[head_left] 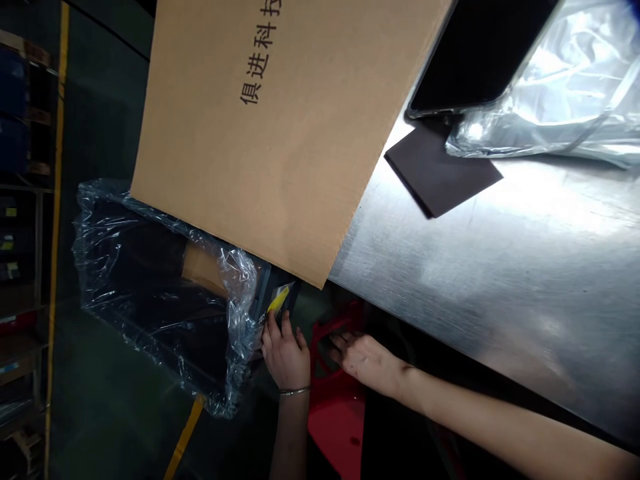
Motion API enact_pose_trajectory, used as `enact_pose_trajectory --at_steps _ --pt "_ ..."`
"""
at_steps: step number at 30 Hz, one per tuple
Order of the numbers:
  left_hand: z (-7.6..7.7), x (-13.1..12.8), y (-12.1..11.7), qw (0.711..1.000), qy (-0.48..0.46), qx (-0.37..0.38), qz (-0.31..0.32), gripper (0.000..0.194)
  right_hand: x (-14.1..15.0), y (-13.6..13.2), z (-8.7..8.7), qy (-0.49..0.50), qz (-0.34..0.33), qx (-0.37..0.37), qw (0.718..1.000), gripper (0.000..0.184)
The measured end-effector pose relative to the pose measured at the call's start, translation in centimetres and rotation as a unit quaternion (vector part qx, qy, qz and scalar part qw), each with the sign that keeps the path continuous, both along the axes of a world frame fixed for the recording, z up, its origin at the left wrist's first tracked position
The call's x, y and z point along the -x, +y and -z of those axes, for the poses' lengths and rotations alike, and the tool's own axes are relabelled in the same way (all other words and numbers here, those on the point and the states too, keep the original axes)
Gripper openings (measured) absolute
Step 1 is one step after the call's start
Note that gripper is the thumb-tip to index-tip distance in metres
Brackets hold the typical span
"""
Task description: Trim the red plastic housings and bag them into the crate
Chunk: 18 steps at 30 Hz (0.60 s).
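Note:
My left hand (pixel 285 352), with a thin bracelet on the wrist, reaches down below the table edge and touches a dark bin (pixel 273 297) that bears a yellow label (pixel 278 300). Its fingers lie against the bin's end. The bin is lined with a clear plastic bag (pixel 150 280) and holds dark contents and a brown piece (pixel 203 270). My right hand (pixel 363 357) reaches toward a red plastic stool (pixel 335 400) under the table, fingers curled near its rim. A large cardboard box (pixel 270 127) with printed characters overhangs the steel table's (pixel 500 280) left edge above the bin.
On the table lie a dark flat sheet (pixel 440 170), a black tray or screen (pixel 475 53) and a crumpled clear plastic bag (pixel 565 87). Yellow floor lines (pixel 56 167) and shelving (pixel 20 200) with blue bins run along the left.

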<state>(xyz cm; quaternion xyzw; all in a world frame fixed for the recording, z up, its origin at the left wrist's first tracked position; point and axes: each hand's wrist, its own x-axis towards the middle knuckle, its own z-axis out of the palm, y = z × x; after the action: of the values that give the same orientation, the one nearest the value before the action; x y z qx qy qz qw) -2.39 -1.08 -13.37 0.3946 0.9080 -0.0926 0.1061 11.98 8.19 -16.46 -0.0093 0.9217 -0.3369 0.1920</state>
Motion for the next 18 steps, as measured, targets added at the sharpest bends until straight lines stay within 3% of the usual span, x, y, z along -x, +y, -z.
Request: enact_pose_trajectory --at_steps 5,10,18 --pt "0.6 0.4 0.0 0.999 -0.027 -0.019 0.01 0.039 -0.7 0.0 0.6 -0.029 -0.005 0.005 1.0 0.026" --pt "1.8 0.7 0.3 0.999 -0.022 -0.039 -0.029 0.033 -1.4 0.0 1.2 -0.042 -0.005 0.013 0.999 0.023" --pt "0.7 0.3 0.0 0.997 -0.041 -0.057 -0.014 0.041 -2.5 0.1 1.1 -0.021 0.024 0.02 0.999 0.023"
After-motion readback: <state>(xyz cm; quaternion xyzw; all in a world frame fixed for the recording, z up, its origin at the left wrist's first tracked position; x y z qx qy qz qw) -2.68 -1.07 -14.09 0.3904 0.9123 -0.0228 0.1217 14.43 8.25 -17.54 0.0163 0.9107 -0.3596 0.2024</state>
